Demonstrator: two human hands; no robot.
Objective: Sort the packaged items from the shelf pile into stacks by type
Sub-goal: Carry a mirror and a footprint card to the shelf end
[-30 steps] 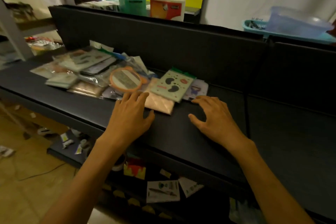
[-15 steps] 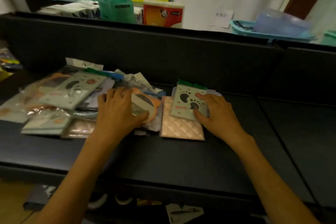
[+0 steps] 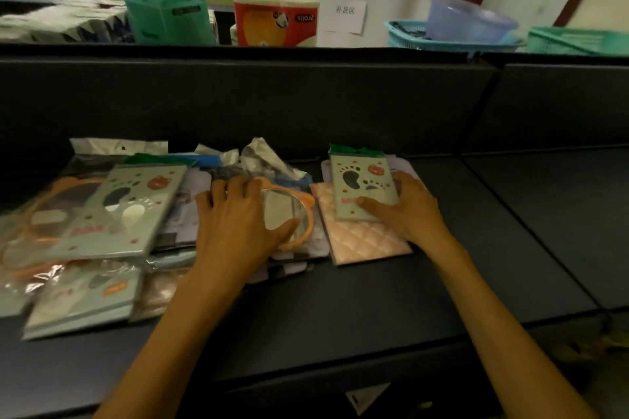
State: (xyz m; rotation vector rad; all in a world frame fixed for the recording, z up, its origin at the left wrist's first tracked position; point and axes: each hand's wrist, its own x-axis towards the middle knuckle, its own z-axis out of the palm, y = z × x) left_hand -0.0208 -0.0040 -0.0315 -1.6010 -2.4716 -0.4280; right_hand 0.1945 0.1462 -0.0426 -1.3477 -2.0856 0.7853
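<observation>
L hand (image 3: 238, 218) gripping mirror (image 3: 282, 206) atop pile (image 3: 119, 207), fingers curling over rim, thumb on glass. R hand (image 3: 408, 211) pinching paw card (image 3: 360, 180), lying on pink pad (image 3: 360, 241).

Your left hand (image 3: 238, 224) holds the round mirror (image 3: 289, 214) with the orange rim, fingers curled past its far edge and thumb across the glass, at the right end of the pile of packets (image 3: 102, 214) on the black shelf (image 3: 374, 299). Your right hand (image 3: 408, 211) grips the paw-print packet (image 3: 360, 187), thumb on its near edge and fingers along its right side. That packet lies on a pink quilted packet (image 3: 364, 238), just beside the mirror.
</observation>
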